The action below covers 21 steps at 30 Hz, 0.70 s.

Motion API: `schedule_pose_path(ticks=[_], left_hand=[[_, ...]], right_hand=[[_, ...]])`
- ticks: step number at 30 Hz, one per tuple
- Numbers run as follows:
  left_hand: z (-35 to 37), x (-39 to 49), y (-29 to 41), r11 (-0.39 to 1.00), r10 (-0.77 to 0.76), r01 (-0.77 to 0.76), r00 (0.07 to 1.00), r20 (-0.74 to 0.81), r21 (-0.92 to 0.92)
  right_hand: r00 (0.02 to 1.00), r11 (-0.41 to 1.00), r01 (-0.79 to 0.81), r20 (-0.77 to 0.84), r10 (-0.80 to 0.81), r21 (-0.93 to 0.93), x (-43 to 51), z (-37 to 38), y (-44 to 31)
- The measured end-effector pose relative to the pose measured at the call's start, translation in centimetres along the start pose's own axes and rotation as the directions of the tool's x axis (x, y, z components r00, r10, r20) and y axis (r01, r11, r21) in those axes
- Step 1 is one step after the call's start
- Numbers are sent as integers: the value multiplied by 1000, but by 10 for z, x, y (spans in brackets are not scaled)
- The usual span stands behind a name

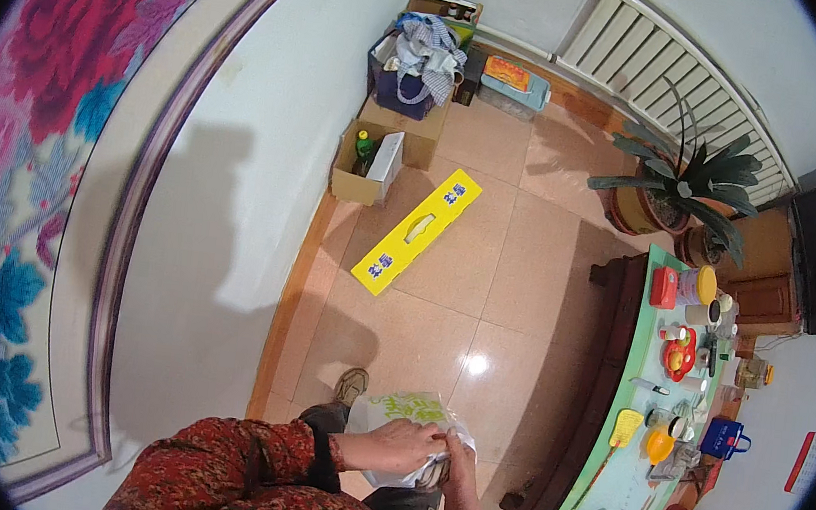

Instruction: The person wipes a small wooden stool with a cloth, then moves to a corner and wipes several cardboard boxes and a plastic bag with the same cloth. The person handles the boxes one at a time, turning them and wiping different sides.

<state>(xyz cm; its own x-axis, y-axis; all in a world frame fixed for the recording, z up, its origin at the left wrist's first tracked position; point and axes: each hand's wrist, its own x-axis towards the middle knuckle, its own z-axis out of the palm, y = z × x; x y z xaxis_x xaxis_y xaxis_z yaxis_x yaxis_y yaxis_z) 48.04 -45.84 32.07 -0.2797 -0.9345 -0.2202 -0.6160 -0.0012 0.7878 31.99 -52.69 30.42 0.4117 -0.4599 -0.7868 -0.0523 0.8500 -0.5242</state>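
Observation:
A white plastic bag point(390, 408) with green printed writing hangs in front of my body, above my trouser legs. My left hand point(398, 444) reaches across the bag from the left, its fingers bent onto the gathered top. On the other side my right hand point(458, 461) grips the bag's edge, and the two hands meet at the fingers. What is inside the bag is hidden. Just beyond it one of my shoes point(352, 385) shows on the tiled floor point(421, 340).
A yellow carton point(418, 230) with a handle slot lies ahead. An open cardboard box point(355, 187) holds a green bottle point(364, 146). Behind stands a cloth-filled bag point(403, 96). On my right is a glass-topped table point(623, 484) with jars and a fly swatter point(626, 429). Potted plants point(647, 210) stand near the radiator point(650, 48).

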Motion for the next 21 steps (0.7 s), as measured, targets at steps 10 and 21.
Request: schedule_pose_path(ticks=[10,21], left_hand=[[-59,65,-52,982,-150,120,965,-214,-144],[-91,132,-322,758,-648,494,494,-580,-427]], right_hand=[[996,999,-14,-84,9,-50,87,-23,-72],[940,971,-196,-308,145,-141,163,-39,-124]])
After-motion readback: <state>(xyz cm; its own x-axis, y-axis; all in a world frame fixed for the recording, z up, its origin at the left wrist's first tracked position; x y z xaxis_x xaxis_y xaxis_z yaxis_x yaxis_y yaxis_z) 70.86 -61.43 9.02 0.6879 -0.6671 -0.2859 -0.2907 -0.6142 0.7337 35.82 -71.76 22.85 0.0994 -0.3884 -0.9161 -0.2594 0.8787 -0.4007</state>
